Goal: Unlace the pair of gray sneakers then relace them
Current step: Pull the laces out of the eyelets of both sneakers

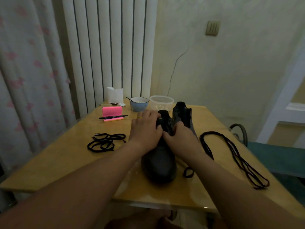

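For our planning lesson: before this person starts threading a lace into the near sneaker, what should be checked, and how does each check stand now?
1. Near sneaker steadied: ok; the left hand and right hand both hold its upper.
2. Eyelets clear of lace: cannot tell; the hands cover them.
3. Laces at hand: ok; the lace bundle lies left of the shoe and the long lace lies right, both on the table.
4. Lace end in a grip: not ok; no lace shows in either hand.
5. Second sneaker out of the way: ok; it stands behind the near one.
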Tool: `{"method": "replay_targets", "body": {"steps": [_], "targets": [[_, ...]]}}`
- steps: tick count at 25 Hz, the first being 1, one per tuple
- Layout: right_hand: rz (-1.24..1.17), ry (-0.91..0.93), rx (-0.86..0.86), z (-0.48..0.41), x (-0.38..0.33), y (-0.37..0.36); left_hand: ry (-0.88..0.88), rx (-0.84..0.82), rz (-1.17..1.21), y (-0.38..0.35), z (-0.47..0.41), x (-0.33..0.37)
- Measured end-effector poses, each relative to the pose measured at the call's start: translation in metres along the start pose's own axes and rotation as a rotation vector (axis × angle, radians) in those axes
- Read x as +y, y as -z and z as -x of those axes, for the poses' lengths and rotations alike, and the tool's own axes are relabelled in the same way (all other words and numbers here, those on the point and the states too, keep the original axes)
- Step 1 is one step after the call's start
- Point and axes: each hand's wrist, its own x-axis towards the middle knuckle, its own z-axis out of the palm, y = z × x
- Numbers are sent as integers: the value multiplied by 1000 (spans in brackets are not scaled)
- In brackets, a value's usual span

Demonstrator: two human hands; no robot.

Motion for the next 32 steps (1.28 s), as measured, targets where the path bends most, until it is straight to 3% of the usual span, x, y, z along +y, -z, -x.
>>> {"method": "replay_targets", "body": {"steps": [5,10,13,17,23,25,28,29,32], "targets": [[-68,-81,4,1,0,-12,4,-285,-48,1,-23,-2],[-225,-65,48,4,10,-17,44,-391,175,-5,-32,-7],[-344,-70,88,11,11,-28,62,-397,220,-4,-36,-12],[-230,-34,140,14,8,-30,143,-405,299,-1,-34,-3],[-208,-76,230,18,8,-29,337,-214,757,-1,-26,3],[-144,-95,213,17,8,-30,322,-172,667,0,-25,5],[-107,-99,186,17,9,-30,103,-231,149,-2,-33,2],[-98,-96,179,17,9,-29,81,-254,72,0,-34,5],[-63,-73,184,18,7,-29,154,-258,325,6,-33,8]]}}
